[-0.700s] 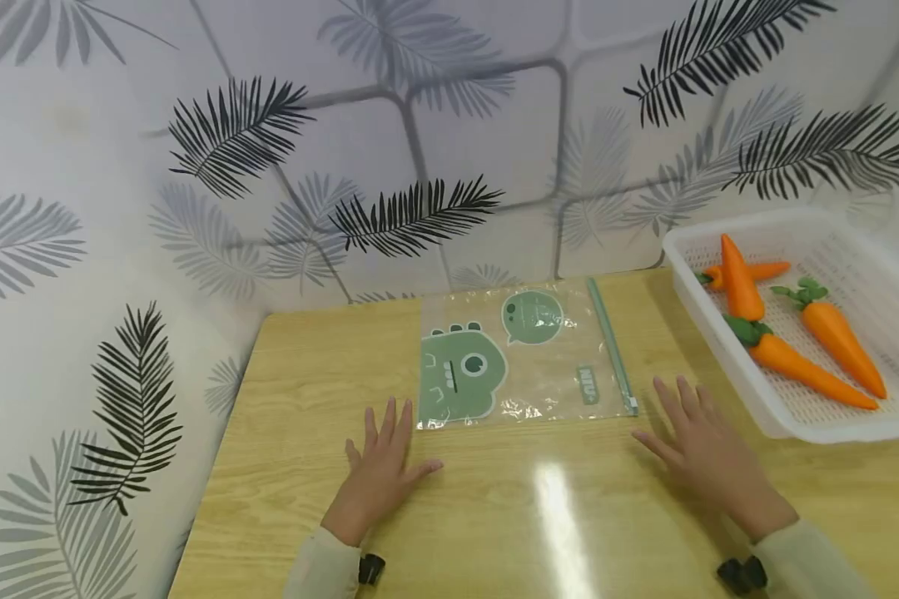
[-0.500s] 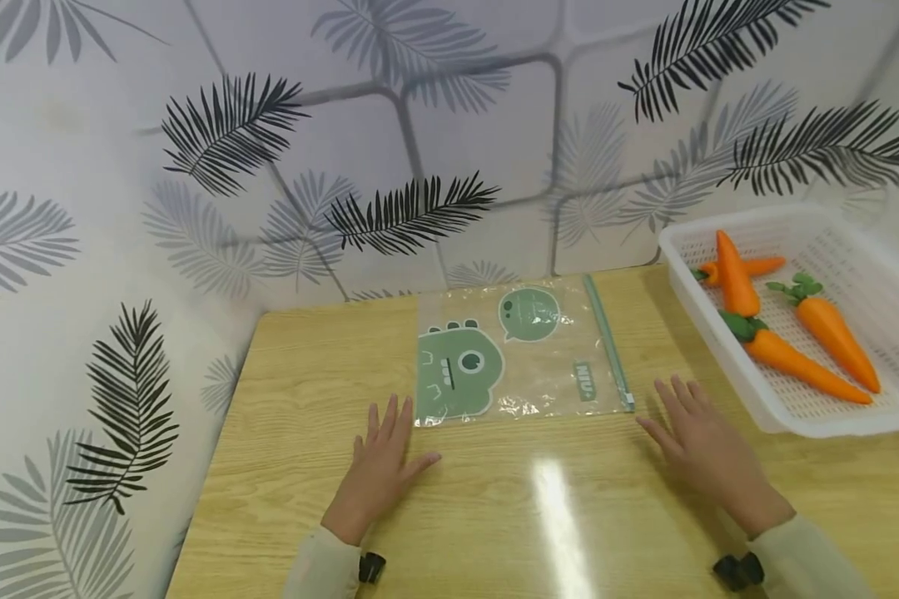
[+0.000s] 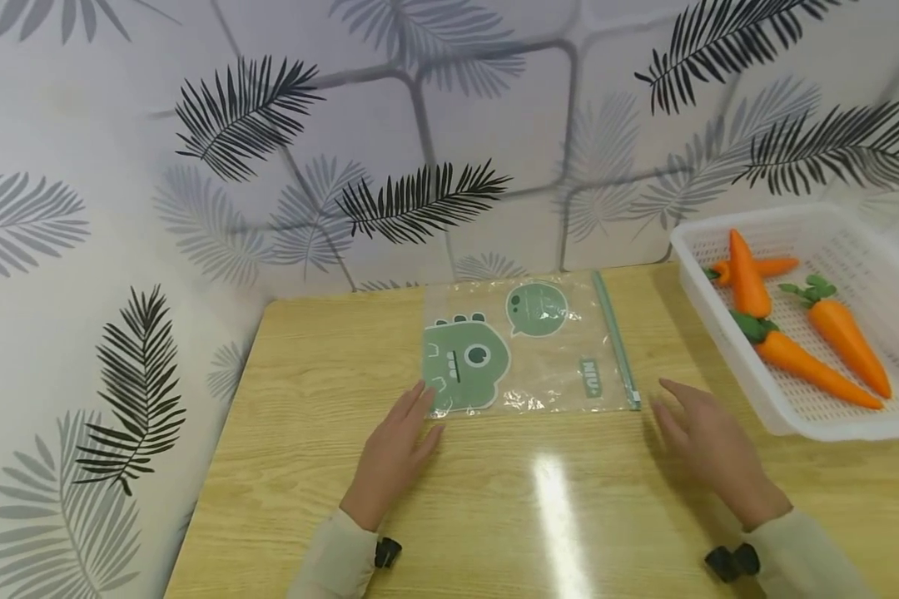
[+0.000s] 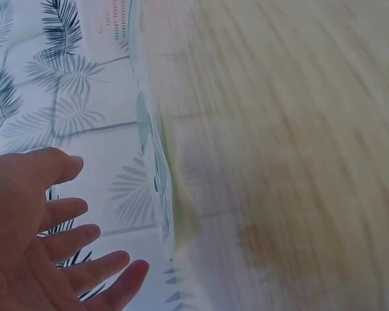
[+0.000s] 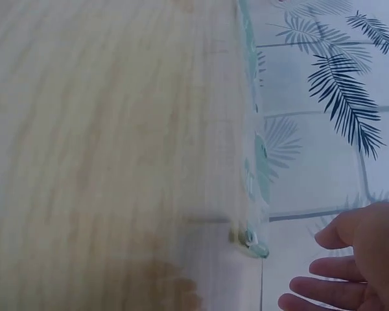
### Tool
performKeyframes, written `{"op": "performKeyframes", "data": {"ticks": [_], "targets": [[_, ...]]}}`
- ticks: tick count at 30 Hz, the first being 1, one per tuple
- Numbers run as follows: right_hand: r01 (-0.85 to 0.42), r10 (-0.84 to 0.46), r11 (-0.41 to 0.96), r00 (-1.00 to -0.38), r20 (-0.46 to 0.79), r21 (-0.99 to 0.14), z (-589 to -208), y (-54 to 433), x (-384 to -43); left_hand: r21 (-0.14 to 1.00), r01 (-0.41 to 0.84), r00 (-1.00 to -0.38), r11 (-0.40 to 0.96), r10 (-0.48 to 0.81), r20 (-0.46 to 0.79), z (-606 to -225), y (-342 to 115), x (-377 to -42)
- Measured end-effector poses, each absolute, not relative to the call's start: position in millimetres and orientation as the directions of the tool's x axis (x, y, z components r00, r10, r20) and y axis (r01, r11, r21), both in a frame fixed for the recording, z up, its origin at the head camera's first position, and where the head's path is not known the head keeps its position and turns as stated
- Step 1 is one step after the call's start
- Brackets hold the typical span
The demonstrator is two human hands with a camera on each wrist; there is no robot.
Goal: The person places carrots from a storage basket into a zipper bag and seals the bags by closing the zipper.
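A clear zip bag (image 3: 547, 366) with a green dinosaur print lies flat on the wooden table, its green slider strip (image 3: 616, 341) on the right side. My left hand (image 3: 393, 453) is at the bag's lower left corner, fingertips at its edge in the head view; contact cannot be told. The left wrist view shows that hand (image 4: 45, 233) with fingers spread apart and nothing held. Just right of the slider end, my right hand (image 3: 715, 449) holds nothing, its fingers extended. In the right wrist view the bag (image 5: 253, 188) appears edge-on beside the fingers.
A white plastic basket (image 3: 775, 408) stands on the table at the right, holding several orange toy carrots (image 3: 817, 366) with green tops. Behind the table (image 3: 307, 383) rises a wall (image 3: 494, 141) with a leaf pattern, which also runs along the left side.
My left hand has moved up and right to the bag's lower left corner, its fingers closer together. The right hand has turned slightly in place. The view has shifted a little.
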State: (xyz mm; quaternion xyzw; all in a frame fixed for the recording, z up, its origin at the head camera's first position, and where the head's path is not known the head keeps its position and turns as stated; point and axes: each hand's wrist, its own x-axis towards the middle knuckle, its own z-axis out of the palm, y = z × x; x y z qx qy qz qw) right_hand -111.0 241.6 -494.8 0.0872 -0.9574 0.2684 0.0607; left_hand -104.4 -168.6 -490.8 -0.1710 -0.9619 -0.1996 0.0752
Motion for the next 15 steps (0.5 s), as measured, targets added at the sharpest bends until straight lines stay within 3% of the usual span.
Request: {"op": "performKeyframes", "data": {"ticks": [15], "targets": [[-0.076, -0.046, 0.797, -0.997, 0.065, -0.599, -488.6, 236.5, -127.8, 0.409, 0.403, -0.910, 0.819, 0.310, 0.276, -487.5, -133.9, -118.7]]}}
